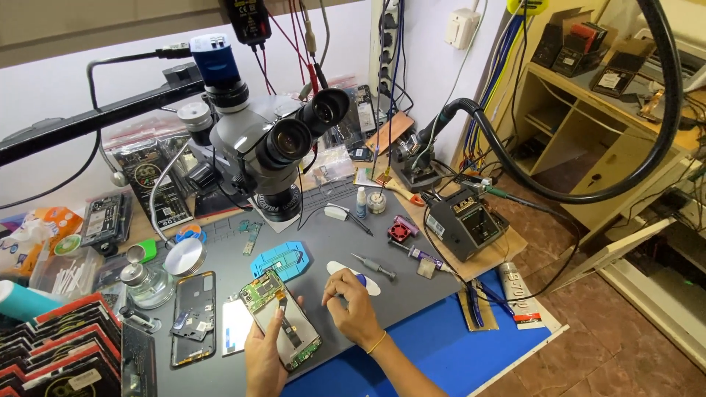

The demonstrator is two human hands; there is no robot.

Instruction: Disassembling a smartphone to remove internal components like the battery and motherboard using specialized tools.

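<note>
Opened phone [282, 320] with exposed board gripped in left hand [262, 358], right hand [354, 305] just beside it, fingers pinched narrow over white pry tool [353, 277], grey mat [382, 257] beneath

Opened phone [282, 320], green boards exposed, tilted on grey mat beside small blue pick [360, 280].

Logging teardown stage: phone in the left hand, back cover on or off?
Off. The phone in the left hand shows bare green boards and a cable; a separate back cover lies beside it.
</note>
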